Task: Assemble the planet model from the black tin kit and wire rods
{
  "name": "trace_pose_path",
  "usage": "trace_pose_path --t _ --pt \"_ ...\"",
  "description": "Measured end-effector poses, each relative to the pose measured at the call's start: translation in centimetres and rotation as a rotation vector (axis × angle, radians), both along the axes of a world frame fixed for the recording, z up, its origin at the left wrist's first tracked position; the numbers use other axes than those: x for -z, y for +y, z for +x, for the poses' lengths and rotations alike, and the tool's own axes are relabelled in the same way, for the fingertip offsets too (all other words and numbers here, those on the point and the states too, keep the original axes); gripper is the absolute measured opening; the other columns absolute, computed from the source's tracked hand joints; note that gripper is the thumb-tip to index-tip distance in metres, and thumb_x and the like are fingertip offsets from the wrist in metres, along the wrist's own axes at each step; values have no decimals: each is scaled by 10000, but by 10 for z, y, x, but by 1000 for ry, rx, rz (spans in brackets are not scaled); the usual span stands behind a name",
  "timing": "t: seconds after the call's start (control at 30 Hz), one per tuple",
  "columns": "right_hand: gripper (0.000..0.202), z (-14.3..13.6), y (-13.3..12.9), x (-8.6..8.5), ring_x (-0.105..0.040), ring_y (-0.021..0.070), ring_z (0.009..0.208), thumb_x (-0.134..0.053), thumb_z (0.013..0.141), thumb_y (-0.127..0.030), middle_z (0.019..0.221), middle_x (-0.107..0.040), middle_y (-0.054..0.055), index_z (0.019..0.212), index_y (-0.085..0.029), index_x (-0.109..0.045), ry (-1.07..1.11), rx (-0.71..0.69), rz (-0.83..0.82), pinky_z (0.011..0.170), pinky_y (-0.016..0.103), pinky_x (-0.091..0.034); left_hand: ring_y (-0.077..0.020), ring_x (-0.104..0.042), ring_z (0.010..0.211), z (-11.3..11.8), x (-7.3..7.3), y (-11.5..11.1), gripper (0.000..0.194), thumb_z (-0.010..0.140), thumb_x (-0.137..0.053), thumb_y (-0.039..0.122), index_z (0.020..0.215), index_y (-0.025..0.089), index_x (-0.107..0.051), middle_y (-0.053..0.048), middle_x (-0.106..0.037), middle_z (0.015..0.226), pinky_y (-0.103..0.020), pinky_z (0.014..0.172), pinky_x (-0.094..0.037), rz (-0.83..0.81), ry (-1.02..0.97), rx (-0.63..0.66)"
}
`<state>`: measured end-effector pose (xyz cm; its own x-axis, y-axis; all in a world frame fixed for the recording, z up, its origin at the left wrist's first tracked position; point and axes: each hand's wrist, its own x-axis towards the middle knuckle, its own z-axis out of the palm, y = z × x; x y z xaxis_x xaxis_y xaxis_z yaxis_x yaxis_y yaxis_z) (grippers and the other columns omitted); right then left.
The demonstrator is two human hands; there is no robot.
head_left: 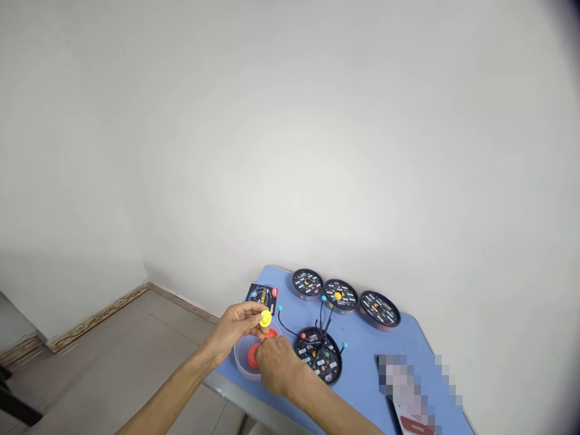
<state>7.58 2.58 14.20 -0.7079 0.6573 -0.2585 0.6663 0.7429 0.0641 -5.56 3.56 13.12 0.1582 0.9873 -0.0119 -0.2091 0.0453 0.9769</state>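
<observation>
My left hand [242,325] pinches a small bright yellow round piece [266,318], which looks like a disc with a raised knob, above a clear plastic tub [244,370]. Close beside it, my right hand [277,362] is closed over the tub, and what its fingers hold is hidden. A red piece [271,333] shows just above the right knuckles; whether a hand touches it I cannot tell. Another red round piece [252,356] lies in the tub. Right of my hands stands a black printed round base [333,371] with dark curved arms carrying small coloured balls [345,345].
Three similar black round pieces [308,282] line the back of the blue table [357,374]. A black printed card [263,296] lies at the back left. A flat object [414,426], partly pixelated, is at the right front. A white wall [290,151] stands behind.
</observation>
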Motion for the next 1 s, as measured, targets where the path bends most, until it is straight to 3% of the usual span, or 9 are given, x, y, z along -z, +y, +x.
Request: trace_pose_path --t 0.13,0.23,0.37,0.5,0.6,0.77,0.87,1.0 --pt "155 11 -3 -10 -708 299 822 -627 702 -66 843 -759 170 812 -111 -727 117 56 -5 617 300 -442 -173 -649 640 2 3 3 391 658 -820 446 869 129 -732 -58 -717 765 -318 650 -521 32 -14 -26" --pt "154 30 -1 -26 -690 254 739 -559 751 -82 814 -752 150 752 -134 -705 293 143 9 566 279 -375 -191 -662 674 4 -2 4 383 661 -814 441 863 126 -734 -68 -725 778 -325 659 -526 53 -19 -66" --pt "234 59 12 -49 -592 156 607 -489 820 -116 658 -683 52 636 -176 -620 617 303 26 543 256 -300 -188 -653 671 14 -23 4 375 672 -801 433 878 128 -729 -74 -725 769 -331 671 -527 105 -22 -79" --pt "333 82 28 -62 -499 121 538 -432 922 -374 614 -604 7 676 -194 -565 940 422 -59 511 237 -316 -195 -664 678 37 -44 9 357 677 -798 422 882 141 -722 -59 -710 748 -329 665 -525 148 -60 -40" --pt "367 95 36 -65 -470 105 477 -428 900 -479 587 -574 -14 700 -199 -558 1110 445 -219 464 226 -335 -184 -646 631 61 -51 18 347 678 -790 434 854 142 -727 -43 -684 670 -323 635 -518 190 -68 2" --pt "417 112 42 -60 -463 105 444 -524 794 -599 569 -560 -19 724 -190 -572 1324 507 -448 406 228 -337 -144 -581 568 94 -49 34 317 698 -760 410 841 129 -732 -26 -637 600 -263 534 -451 243 -58 1" --pt "428 122 44 -56 -515 118 519 -624 727 -603 653 -610 11 737 -175 -601 1431 562 -540 432 229 -360 -124 -539 550 106 -47 41 306 716 -735 412 850 136 -736 -2 -590 576 -237 495 -400 247 -2 0" --pt "406 136 46 -52 -501 114 517 -721 677 -553 604 -596 7 711 -160 -624 1532 636 -611 451 236 -351 -108 -518 533 114 -44 48 339 710 -735 428 889 141 -733 -10 -601 654 -229 467 -379 240 79 40"
